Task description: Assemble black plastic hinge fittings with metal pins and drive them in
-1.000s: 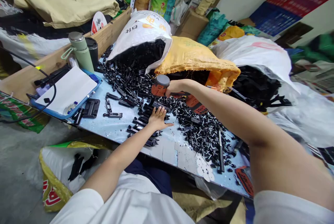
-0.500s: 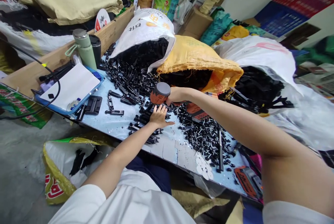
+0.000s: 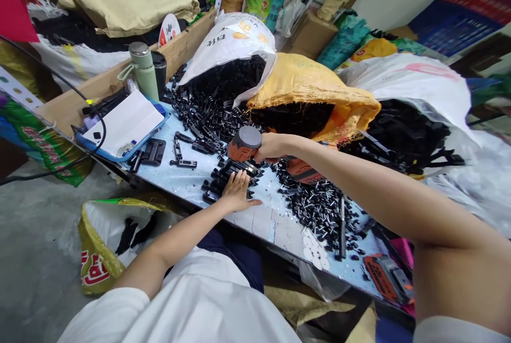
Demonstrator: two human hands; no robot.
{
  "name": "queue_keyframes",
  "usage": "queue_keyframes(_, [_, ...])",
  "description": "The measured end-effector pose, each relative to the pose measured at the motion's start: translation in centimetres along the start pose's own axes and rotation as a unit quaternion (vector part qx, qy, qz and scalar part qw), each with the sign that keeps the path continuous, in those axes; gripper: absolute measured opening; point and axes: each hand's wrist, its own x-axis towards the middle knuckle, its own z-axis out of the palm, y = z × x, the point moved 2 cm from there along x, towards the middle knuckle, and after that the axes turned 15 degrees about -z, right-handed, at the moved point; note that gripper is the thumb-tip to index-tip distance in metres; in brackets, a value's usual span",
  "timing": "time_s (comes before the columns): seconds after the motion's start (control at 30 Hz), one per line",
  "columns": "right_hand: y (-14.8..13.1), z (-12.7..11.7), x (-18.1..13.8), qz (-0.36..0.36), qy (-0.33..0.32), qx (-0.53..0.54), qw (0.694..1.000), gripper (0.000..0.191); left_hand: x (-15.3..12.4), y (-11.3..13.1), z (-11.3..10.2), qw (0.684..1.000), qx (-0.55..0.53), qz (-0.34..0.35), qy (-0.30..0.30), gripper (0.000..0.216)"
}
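My right hand [image 3: 272, 147] is closed round the grip of an orange and grey power driver [image 3: 245, 144], held tip-down over a row of black plastic parts [image 3: 231, 175] on the light blue table [image 3: 263, 220]. My left hand [image 3: 237, 195] lies flat, fingers stretched out, pressing on the near end of that row. A heap of small black screws or pins [image 3: 319, 210] spreads to the right of the hands, under my right forearm.
A white sack [image 3: 229, 39], a yellow sack [image 3: 307, 87] and another white sack [image 3: 403, 87] spill black parts at the table's back. A blue tray with white paper [image 3: 123, 122], a green flask [image 3: 143, 68] and a black hinge [image 3: 152, 151] stand left. An open bag [image 3: 107, 242] sits on the floor.
The view has shifted, so everything sits further right and lower in the frame. My left hand has slid a little toward me along the row of parts; the driver stays over them.
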Motion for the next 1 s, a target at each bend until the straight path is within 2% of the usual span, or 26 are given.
queue_keyframes(0.13, [-0.5, 0.3, 0.9, -0.013, -0.017, -0.031, 0.999, 0.018, 0.4, -0.1, 0.2, 1.000, -0.005, 0.018, -0.003, 0.104])
queue_keyframes(0.3, [-2.0, 0.5, 0.4, -0.043, 0.028, -0.125, 0.991, 0.031, 0.4, -0.3, 0.3, 1.000, -0.006, 0.025, 0.017, 0.104])
queue_keyframes(0.43, [-3.4, 0.9, -1.0, -0.058, 0.048, -0.157, 0.985, 0.036, -0.1, -0.3, 0.3, 0.997, -0.006, 0.043, 0.070, 0.101])
queue_keyframes(0.57, [-4.6, 1.7, -1.0, -0.061, 0.011, -0.135, 0.989, 0.033, -0.4, -0.2, 0.3, 0.993, -0.004, 0.041, 0.114, 0.094])
queue_keyframes(0.7, [-5.7, 2.3, -0.3, -0.040, -0.017, -0.130, 0.991, 0.031, -0.5, -0.1, 0.2, 0.993, -0.002, 0.044, 0.108, 0.095])
queue_keyframes(0.83, [-6.6, 2.6, -1.0, -0.042, -0.007, -0.146, 0.988, 0.028, -0.8, -0.2, -0.2, 0.994, 0.000, 0.038, 0.099, 0.091])
queue_keyframes(1.0, [-8.0, 3.2, -2.3, -0.063, 0.003, -0.167, 0.984, 0.023, -0.6, -0.2, -0.4, 0.999, -0.020, 0.019, 0.026, 0.090])
